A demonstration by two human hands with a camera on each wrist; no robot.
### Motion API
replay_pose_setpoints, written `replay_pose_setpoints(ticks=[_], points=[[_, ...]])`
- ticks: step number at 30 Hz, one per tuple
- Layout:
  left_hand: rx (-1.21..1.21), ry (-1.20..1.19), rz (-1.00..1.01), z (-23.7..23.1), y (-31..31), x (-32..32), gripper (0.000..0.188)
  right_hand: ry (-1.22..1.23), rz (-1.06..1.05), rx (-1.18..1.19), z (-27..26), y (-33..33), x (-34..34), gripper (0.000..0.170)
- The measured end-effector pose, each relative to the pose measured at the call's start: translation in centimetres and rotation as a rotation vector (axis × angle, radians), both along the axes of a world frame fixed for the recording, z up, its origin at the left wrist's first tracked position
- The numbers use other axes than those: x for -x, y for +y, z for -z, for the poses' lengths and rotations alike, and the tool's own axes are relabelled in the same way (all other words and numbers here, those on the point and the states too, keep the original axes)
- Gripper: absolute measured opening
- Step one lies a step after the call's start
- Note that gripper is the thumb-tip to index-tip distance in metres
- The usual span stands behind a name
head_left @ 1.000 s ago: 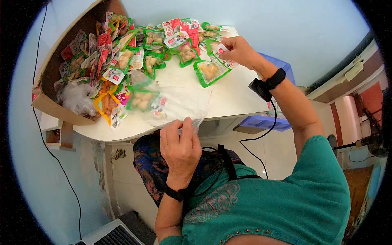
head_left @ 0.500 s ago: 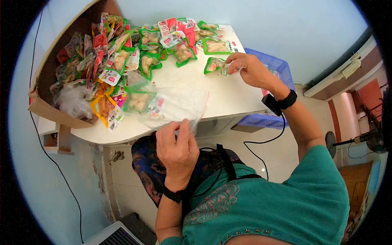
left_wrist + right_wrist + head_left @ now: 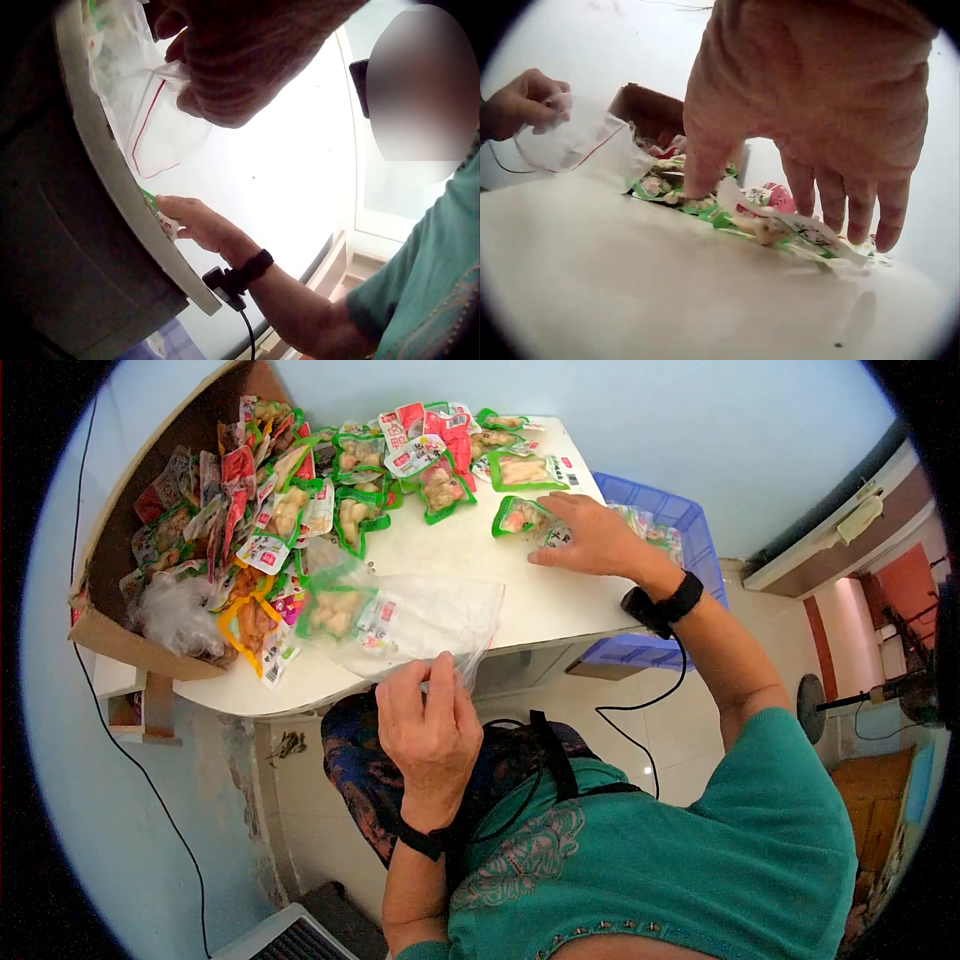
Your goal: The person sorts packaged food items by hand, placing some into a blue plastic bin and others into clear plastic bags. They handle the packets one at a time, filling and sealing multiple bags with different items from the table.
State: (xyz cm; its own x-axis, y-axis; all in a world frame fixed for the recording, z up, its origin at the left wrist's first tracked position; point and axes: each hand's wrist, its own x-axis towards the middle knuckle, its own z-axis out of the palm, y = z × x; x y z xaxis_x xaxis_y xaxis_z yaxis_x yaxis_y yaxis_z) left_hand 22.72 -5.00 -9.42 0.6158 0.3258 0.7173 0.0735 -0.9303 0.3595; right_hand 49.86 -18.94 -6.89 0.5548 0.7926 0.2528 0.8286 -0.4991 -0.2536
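Here's the green-edged packet (image 3: 520, 517) on the right, lying directly under the right hand (image 3: 597, 542), fingertips at its near end! A second green-edged packet (image 3: 527, 471) lies flat just beyond it. Over by the left hand (image 3: 428, 735), the clear plastic bag (image 3: 450, 618) spreads out toward the cardboard box, and a packet of pale pieces (image 3: 335, 612) shows through its far end; inside or underneath, I can't tell.

All this on a white tabletop (image 3: 460, 555), its left end taken up by the cardboard box (image 3: 130, 643) with a heap of packets (image 3: 230, 510) piled in and around it. An orange-edged packet (image 3: 253, 625) sits at the box's mouth. At the right end, a blue crate (image 3: 702, 535) stands lower, packets in it. Pale blue wall (image 3: 500, 385) behind, tiled floor (image 3: 700, 720) below, a fan (image 3: 915, 700) far right.

Now the hands! Right: fingers and thumb well apart, arched above the packet, gripping nothing; whether the tips touch it, I can't tell. Left: thumb and fingers together, pinching the bag's near edge.
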Motion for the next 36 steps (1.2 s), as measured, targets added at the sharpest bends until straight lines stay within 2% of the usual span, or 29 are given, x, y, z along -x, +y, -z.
replay_pose_setpoints(ticks=[1, 4, 5, 8, 12, 16, 22, 28, 31, 33, 34, 36], points=[[-0.008, 0.004, -0.004, -0.1, 0.0, 0.0, 0.027, -0.017, -0.036, 0.055, 0.0, 0.1, 0.2, 0.041], [-0.013, 0.002, -0.010, -0.4, 0.0, -0.2, 0.027, 0.013, 0.116, -0.036, 0.1, 0.5, -1.1, 0.035], [0.004, -0.001, -0.006, -0.5, 0.0, -0.2, 0.027, -0.010, 0.129, -0.193, -0.1, 0.4, -1.6, 0.030], [0.020, -0.010, 0.005, -0.6, 0.0, -0.1, 0.027, 0.745, 0.150, -0.571, -1.0, 0.2, -1.7, 0.028], [0.009, -0.016, 0.007, -0.3, 0.2, -0.2, 0.027, 1.204, 0.131, -0.706, -3.7, -0.3, 0.7, 0.033], [0.028, 0.023, 0.031, -0.6, 0.0, -0.2, 0.028, 1.318, 0.063, -0.707, -4.5, -0.5, 1.8, 0.035], [0.009, 0.022, 0.102, -1.7, -0.2, -0.3, 0.034, 1.276, -0.016, -0.725, -5.7, 0.0, 4.3, 0.034], [-0.009, 0.012, 0.105, -1.6, 0.0, -0.2, 0.038, 1.079, -0.046, -0.655, -6.9, -0.2, 6.6, 0.033], [0.030, 0.007, 0.112, -2.2, -0.4, 0.3, 0.037, 0.859, -0.042, -0.661, -6.9, -0.9, 7.7, 0.031], [0.041, -0.046, 0.103, -2.4, -0.5, 0.4, 0.037, 0.529, 0.018, -0.623, -7.0, -1.7, 9.2, 0.030], [0.152, -0.055, 0.131, -2.5, -0.7, 0.6, 0.038, 0.363, 0.041, -0.601, -7.1, -2.0, 10.2, 0.030], [0.369, -0.087, 0.198, -3.2, -0.7, 1.0, 0.038, 0.241, 0.077, -0.546, -7.5, -2.5, 12.7, 0.031]])
